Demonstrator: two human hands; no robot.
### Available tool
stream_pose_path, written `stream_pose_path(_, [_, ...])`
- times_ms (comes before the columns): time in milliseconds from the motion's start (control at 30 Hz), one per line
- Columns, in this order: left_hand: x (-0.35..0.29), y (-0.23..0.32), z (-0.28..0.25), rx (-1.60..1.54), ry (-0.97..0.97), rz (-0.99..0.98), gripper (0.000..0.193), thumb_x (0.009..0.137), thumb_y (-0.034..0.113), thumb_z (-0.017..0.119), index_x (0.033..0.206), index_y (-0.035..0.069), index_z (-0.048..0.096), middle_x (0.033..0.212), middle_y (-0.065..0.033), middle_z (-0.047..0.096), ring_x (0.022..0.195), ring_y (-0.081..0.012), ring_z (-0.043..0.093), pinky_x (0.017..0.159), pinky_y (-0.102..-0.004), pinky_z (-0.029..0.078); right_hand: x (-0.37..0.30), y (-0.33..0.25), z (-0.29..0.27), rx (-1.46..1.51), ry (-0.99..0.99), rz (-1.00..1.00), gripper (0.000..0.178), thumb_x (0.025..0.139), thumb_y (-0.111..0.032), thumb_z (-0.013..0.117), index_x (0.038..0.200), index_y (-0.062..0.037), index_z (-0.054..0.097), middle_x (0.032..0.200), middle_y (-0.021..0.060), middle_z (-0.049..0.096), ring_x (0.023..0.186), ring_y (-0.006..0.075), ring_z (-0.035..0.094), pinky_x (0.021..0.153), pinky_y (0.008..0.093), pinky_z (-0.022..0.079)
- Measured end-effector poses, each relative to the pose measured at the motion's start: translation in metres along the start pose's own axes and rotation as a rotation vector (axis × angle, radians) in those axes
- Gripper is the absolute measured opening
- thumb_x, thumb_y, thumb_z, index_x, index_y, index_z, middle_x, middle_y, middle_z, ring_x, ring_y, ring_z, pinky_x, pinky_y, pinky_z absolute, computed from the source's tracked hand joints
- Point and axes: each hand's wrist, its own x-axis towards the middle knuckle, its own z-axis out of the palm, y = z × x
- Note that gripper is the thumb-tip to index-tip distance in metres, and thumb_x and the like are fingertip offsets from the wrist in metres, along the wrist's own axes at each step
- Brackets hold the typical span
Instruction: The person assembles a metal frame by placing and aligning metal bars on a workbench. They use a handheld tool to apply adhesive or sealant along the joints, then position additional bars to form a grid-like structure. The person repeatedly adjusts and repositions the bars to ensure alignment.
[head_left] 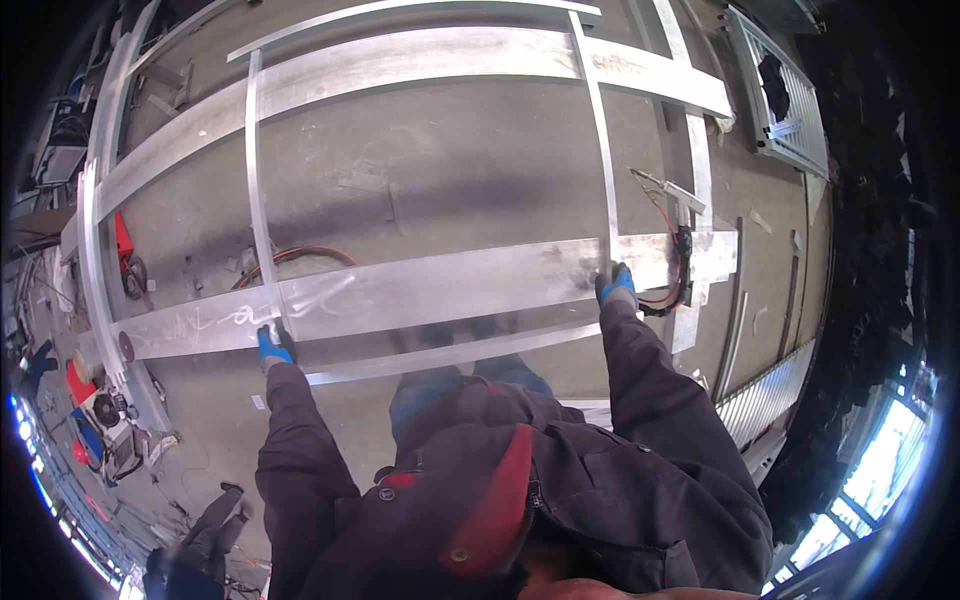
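Under my head camera, both my arms reached out in dark sleeves (300,430), and I wore blue and dark gloves. My left hand (275,347) was at the near end of the left thin bar (253,160). My right hand (617,284) was at the near end of the right thin bar (598,130). My fingers were small and partly hidden there, so I could not tell if they pinched the bars or just touched them.

The two thin bars ran away from me, well apart, over two wide flat beams (460,280). One beam was close to me and the other was farther off. At their far ends, the thin bars met a long far bar (300,32). Another long pale bar (460,355) lay between the near beam and my body.

To the right of my right hand, a tool with a thin tip (670,190) sat near the end of the close beam, with a black cable (684,262) beside it. A red and black hose (310,250) curved just past the close beam, near the left thin bar. Below it all was the grey floor (430,180). Far to the right stood a pale slatted frame (795,110). Low on the left, I saw someone else's dark legs (212,520).
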Motion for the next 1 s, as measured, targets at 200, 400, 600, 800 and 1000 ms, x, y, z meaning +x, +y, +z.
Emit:
stream_pose_path(200, [0.041,0.018,-0.039,0.465,-0.118,0.156,0.056,0.093,0.033,0.071,0.142,0.011,0.054,0.126,-0.0113,0.061,0.111,-0.0193,0.059,0.097,-0.0350,0.047,0.012,0.008,0.018,0.030,-0.066,-0.043,0.055,0.090,-0.032,0.067,0.135,-0.0014,0.054,0.122,0.0240,0.068,0.118,0.0429,0.064,0.099,0.0464,0.051])
stream_pose_path(400, [0.011,0.035,-0.069,-0.417,-0.104,-0.056,0.055,0.101,0.030,0.064,0.147,0.005,0.049,0.146,-0.0138,0.056,0.129,-0.0251,0.055,0.105,-0.0330,0.047,0.027,0.040,0.035,0.027,0.132,0.089,0.074,0.089,-0.037,0.068,0.150,-0.0015,0.046,0.141,0.0261,0.059,0.130,0.0413,0.057,0.108,0.0442,0.046])
stream_pose_path(600, [-0.045,0.042,-0.118,0.900,0.244,0.694,0.062,0.099,0.038,0.067,0.150,0.010,0.046,0.133,-0.0180,0.057,0.120,-0.0246,0.057,0.099,-0.0361,0.048,0.043,0.058,0.052,0.235,-0.130,-0.017,0.074,0.091,-0.039,0.069,0.149,-0.0012,0.044,0.143,0.0274,0.055,0.131,0.0441,0.054,0.108,0.0463,0.045])
stream_pose_path(800, [-0.068,0.017,-0.132,0.172,0.339,0.412,0.066,0.098,0.041,0.066,0.151,0.008,0.043,0.144,-0.0180,0.055,0.133,-0.0265,0.051,0.110,-0.0360,0.041,0.037,0.041,0.042,-0.018,-0.069,-0.053,0.073,0.088,-0.043,0.071,0.144,-0.0026,0.045,0.136,0.0257,0.059,0.125,0.0446,0.058,0.104,0.0487,0.046])
stream_pose_path(1000, [-0.041,-0.009,-0.174,1.085,0.328,0.762,0.064,0.102,0.038,0.055,0.155,0.006,0.037,0.143,-0.0290,0.055,0.134,-0.0404,0.053,0.116,-0.0414,0.038,0.028,0.021,0.027,0.085,-0.114,-0.009,0.056,0.090,-0.034,0.072,0.132,-0.0020,0.054,0.129,0.0235,0.064,0.115,0.0384,0.064,0.096,0.0456,0.051])
